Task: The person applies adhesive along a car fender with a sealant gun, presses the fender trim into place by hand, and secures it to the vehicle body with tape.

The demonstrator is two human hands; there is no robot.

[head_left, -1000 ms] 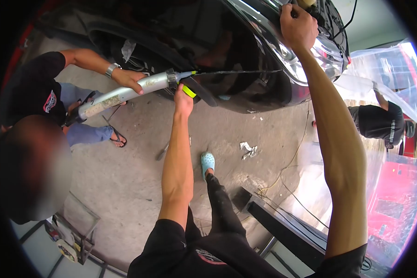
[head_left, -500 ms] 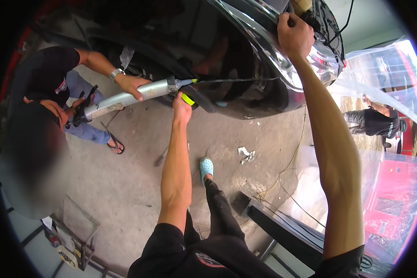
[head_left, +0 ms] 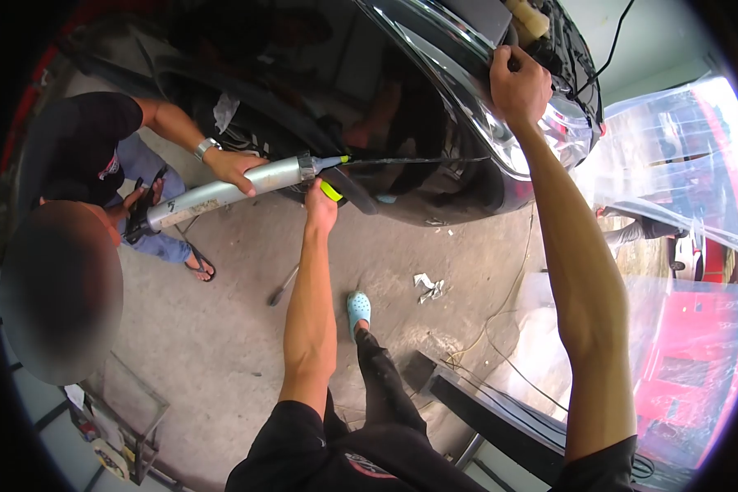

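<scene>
My left hand [head_left: 321,207] is closed round a small bright-yellow and black object [head_left: 330,191] at the wheel-arch edge of a glossy black car [head_left: 435,184]; its kind is unclear. Just above it, a co-worker's hand [head_left: 231,168] supports a silver caulking gun [head_left: 221,195]. The gun's yellow-tipped nozzle [head_left: 336,161] touches the left end of the seam [head_left: 418,160] between body panels. My right hand [head_left: 521,86] is curled shut at the upper edge of the chrome-trimmed headlight [head_left: 517,152]. Whatever its fingers grip is hidden.
The co-worker [head_left: 98,156] stands at the left, close to my left arm. Cables [head_left: 508,353] trail over the concrete floor beside a dark beam [head_left: 492,410]. Crumpled paper [head_left: 427,287] lies on the floor. Plastic sheeting [head_left: 664,164] hangs at the right, and a metal-framed cart [head_left: 131,426] stands lower left.
The view has shifted slightly. Both my hands keep their places on the car, and the nozzle stays at the seam's left end. The person at far right is now mostly hidden.
</scene>
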